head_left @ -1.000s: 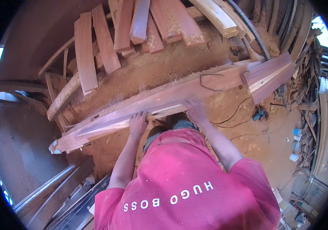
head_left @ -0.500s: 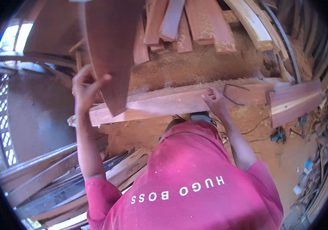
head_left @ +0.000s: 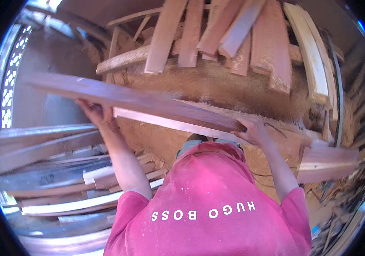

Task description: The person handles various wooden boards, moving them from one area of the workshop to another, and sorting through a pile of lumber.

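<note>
Item: long reddish-brown plank [head_left: 148,102], held in the air across the middle of the view, above a sawdust-covered bench [head_left: 216,89].

Position: the plank is carried clear of a second, paler plank [head_left: 178,124] lying just beneath it on the bench. Whether the two touch at the right-hand end cannot be told.

Orientation: the long axis runs left to right, with the left end raised and slightly farther off, the right end lower and nearer. The broad face is turned up and toward the camera; the left end points at the pale wall [head_left: 50,64] and window [head_left: 7,94].

Hands: the left hand [head_left: 97,113] is cupped under the plank's near edge, fingers wrapped up around it and bearing its weight. The right hand [head_left: 253,130] is closed over the plank's right end, palm down.

Handling note: a board this long is best kept balanced, it is judged, with the grips held well apart and both ends moved together, so that the free left end is not swung into the wall or the stacked timber.

Surroundings: a heap of offcut boards [head_left: 216,34] at the far side; a stack of grey and brown planks [head_left: 54,170] at the near left; a pink shirt [head_left: 208,205] in the foreground.
</note>
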A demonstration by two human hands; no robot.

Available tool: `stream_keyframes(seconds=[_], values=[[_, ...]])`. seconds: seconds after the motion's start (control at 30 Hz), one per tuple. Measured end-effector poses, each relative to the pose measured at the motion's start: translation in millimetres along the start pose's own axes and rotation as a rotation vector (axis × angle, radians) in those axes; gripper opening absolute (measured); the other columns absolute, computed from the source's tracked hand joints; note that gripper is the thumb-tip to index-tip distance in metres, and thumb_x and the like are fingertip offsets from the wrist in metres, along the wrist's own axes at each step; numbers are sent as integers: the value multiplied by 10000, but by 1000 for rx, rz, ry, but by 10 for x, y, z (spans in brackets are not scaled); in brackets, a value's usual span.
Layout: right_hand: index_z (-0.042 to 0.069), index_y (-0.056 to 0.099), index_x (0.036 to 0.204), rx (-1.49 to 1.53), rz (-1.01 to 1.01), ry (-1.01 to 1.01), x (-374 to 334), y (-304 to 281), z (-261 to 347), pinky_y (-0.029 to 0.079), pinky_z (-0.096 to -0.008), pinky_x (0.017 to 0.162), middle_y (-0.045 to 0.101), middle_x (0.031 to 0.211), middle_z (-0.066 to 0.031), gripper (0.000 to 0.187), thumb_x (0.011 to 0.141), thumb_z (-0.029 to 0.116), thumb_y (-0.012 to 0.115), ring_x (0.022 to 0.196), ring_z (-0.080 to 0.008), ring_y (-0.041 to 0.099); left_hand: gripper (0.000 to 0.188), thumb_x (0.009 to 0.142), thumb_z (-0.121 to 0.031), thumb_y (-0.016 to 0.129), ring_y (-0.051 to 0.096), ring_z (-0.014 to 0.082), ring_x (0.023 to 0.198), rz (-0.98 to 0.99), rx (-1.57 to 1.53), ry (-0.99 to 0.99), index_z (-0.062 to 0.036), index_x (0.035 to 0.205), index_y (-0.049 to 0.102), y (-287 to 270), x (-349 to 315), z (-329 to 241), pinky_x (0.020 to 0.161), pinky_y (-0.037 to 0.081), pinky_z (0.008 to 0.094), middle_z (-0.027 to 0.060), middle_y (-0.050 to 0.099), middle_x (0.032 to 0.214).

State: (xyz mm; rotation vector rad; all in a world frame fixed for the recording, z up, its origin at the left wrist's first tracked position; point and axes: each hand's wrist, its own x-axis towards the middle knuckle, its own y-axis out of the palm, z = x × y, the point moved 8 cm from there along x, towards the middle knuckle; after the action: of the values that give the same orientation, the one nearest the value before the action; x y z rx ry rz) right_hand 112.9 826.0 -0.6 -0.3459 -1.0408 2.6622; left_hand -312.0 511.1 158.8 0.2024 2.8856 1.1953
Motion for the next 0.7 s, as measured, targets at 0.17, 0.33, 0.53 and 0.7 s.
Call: stream_keyframes(seconds=[0.17, 0.33, 0.53, 0.7], values=[[64, 658, 1155, -10, -98, -140, -9, 27, 448, 509, -449, 888, 670, 1087, -169, 481, 735, 235, 820, 1048, -378, 621, 474, 998, -378, 580, 483, 299, 1266, -308, -16, -195, -149, 1404, 493, -1263, -32, 789, 1067, 436, 473, 133, 500, 1390], [60, 658, 1100, -201, -107, -141, 50, 329, 516, 514, -442, 826, 665, 1019, -152, 476, 662, 140, 827, 979, -370, 624, 459, 988, -504, 530, 543, 227, 1137, -547, 113, -445, -180, 1314, 546, -2457, -336, 1425, 1006, 425, 428, 60, 586, 1245], [52, 653, 1042, -172, 0, -43, 295, 863, 773, 489, -459, 771, 638, 915, -173, 381, 700, 137, 797, 888, -387, 615, 432, 1001, -458, 521, 576, 203, 1051, -564, 179, -548, -148, 1299, 563, -3264, -123, 1487, 988, 450, 415, 65, 605, 1180], [81, 645, 1077, -352, 11, 18, 830, 1593, 649, 482, -462, 776, 651, 932, -155, 426, 694, 171, 810, 890, -369, 620, 475, 968, -241, 586, 573, 279, 1182, -473, 1077, -216, -23, 1382, 508, -4132, 392, 992, 1030, 437, 446, 149, 607, 1266]])
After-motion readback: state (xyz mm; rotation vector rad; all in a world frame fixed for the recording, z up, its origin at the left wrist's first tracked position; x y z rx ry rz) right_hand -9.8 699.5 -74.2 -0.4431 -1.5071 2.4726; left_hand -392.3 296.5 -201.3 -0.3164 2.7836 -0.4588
